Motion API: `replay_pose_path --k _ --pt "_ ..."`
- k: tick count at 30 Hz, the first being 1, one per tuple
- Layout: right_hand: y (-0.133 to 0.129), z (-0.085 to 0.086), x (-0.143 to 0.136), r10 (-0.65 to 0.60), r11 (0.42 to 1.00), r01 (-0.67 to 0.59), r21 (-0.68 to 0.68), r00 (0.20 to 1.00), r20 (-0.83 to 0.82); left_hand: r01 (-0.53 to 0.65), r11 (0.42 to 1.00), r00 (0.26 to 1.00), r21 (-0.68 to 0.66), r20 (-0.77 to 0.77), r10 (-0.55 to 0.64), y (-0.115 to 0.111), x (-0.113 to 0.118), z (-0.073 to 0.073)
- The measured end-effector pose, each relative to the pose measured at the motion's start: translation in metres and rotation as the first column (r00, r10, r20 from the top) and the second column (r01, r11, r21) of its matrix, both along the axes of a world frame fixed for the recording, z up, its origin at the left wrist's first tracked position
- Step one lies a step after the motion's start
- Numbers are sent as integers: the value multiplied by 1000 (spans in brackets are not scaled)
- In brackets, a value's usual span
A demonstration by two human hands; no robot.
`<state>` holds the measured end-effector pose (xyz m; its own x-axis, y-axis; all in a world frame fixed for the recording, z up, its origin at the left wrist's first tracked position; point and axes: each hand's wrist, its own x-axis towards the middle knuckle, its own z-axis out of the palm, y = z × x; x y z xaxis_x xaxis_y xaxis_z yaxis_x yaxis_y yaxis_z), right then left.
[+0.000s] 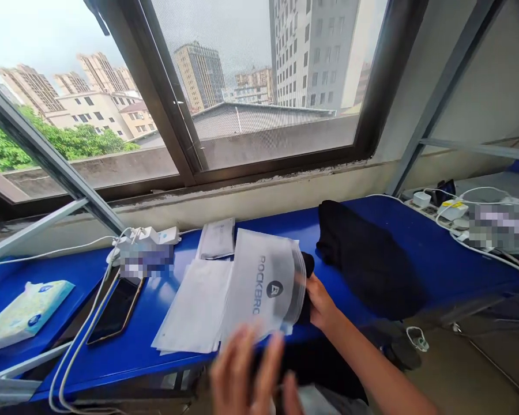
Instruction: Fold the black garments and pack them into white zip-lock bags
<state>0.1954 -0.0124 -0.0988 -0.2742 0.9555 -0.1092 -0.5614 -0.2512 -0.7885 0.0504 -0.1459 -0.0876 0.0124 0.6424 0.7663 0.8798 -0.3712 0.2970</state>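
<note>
1. The right hand (322,302) is gripping the right-hand edge of a frosted, translucent rectangular plastic bag (246,276), its thumb and fingers closing around that side together with a bunch of soft black cloth (308,265).
2. The bag is standing out above the blue, smooth-topped desk (410,225), near its front edge, and is showing a dark shield-shaped logo beside large lettering running sideways. The black cloth is showing at the bag's right side; how much of it is lying inside, I cannot tell.
3. The left hand (248,374) is hovering in the foreground with its fingers spread apart, blurring with motion and appearing to hold nothing. It is reaching just below the bag; whether it is touching the plastic, I cannot tell.
4. A fanned stack of flat, whitish translucent bags (192,308) is lying to the left of the held bag, which is partly overlapping it in view.
5. A small, flat, frosted packet with faint lettering (218,237) is lying at the stack's far edge.
6. A black fabric garment (367,265) is spreading across the desk to the right.
7. A dark-screened phone with a brownish rim (119,311) is lying farther left, and a pale patterned tissue pack (28,314) is resting beyond it.
</note>
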Motion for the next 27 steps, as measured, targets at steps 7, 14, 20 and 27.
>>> replay_pose_path --k 7,14,20,27 --pt "-19 21 5 64 997 -69 46 994 88 481 743 788 -466 602 -132 74 -60 55" --pt "-5 53 11 83 790 -372 488 853 515 535 742 722 -403 675 -154 73 -52 51" --pt "3 38 3 221 906 -297 300 939 264 666 663 590 -343 785 -186 70 -46 26" --pt "10 39 7 97 792 -299 532 923 374 661 671 576 -337 801 -165 75 -53 29"
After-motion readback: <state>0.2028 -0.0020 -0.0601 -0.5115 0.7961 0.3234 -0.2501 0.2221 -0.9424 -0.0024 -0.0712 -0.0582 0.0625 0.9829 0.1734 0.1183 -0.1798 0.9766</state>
